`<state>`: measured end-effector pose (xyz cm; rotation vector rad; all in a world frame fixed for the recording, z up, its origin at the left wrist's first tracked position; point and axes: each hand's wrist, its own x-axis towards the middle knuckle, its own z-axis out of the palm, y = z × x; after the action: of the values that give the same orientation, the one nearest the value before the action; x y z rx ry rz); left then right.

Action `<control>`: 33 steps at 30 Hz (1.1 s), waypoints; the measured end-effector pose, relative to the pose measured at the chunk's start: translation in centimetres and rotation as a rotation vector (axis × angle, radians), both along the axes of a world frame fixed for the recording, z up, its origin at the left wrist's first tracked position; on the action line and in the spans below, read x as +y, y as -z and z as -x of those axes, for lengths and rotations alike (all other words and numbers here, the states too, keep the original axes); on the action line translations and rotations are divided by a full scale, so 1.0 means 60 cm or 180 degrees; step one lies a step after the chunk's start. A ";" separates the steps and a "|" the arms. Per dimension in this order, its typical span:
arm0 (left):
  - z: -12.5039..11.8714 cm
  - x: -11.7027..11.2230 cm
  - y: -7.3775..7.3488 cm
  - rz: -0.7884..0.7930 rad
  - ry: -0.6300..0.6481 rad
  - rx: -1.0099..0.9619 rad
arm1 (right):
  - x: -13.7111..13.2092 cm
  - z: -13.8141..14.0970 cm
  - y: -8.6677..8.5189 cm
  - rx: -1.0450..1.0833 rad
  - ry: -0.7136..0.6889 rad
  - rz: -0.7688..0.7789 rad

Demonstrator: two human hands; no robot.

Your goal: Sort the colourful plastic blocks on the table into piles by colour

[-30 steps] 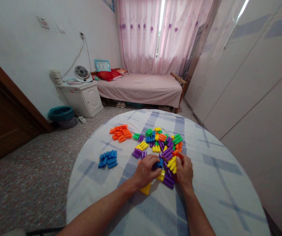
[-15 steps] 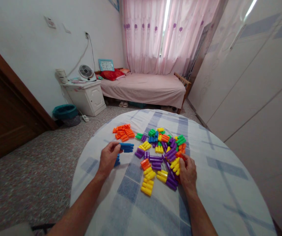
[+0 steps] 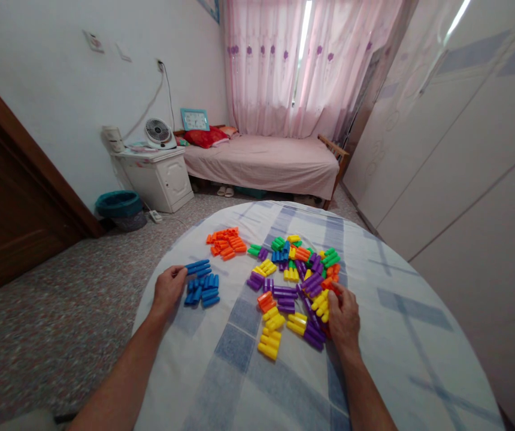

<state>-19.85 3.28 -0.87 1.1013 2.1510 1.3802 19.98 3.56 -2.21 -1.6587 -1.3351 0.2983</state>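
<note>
My left hand (image 3: 168,289) pinches a blue block (image 3: 197,267) at the far edge of a small pile of blue blocks (image 3: 202,291) on the left of the round table (image 3: 387,335). My right hand (image 3: 344,317) rests with curled fingers against the right edge of a mixed heap of coloured blocks (image 3: 300,281), touching yellow and orange pieces; what it holds I cannot make out. A pile of orange blocks (image 3: 225,242) lies farther back on the left. Loose yellow blocks (image 3: 270,335) lie near the front of the heap.
The table wears a white cloth with blue checks. Beyond it stand a pink bed (image 3: 261,160), a white cabinet (image 3: 154,177) with a fan (image 3: 158,131), a teal basin (image 3: 118,205) on the floor, a wooden door on the left and white wardrobes (image 3: 468,149) on the right.
My left hand picked a blue block out of the mixed heap and carried it left to the blue pile. My right hand stayed at the heap's right edge.
</note>
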 end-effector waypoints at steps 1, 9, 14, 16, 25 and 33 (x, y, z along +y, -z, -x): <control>-0.001 0.000 0.004 0.0051 -0.0003 0.0320 | 0.000 0.000 0.001 -0.0004 -0.0007 -0.0007; -0.005 0.019 0.006 -0.0152 0.0461 0.1987 | 0.001 0.001 0.004 0.0009 0.0040 -0.0016; -0.019 0.029 0.002 0.0214 0.1199 0.2051 | 0.002 0.000 0.003 -0.0004 0.0020 -0.0037; -0.023 0.028 0.000 0.0293 0.1290 0.1954 | 0.002 0.000 0.003 -0.0004 0.0008 -0.0025; -0.030 0.027 -0.026 -0.0023 0.1130 0.1754 | 0.001 0.001 0.003 0.0008 0.0019 -0.0047; -0.152 0.109 -0.067 -0.0510 0.2135 0.1923 | 0.002 -0.001 0.006 0.0013 0.0005 -0.0066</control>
<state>-10.72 9.79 3.15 2.2667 1.7197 0.9807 20.02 3.66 -2.57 -1.6410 -1.3295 0.2857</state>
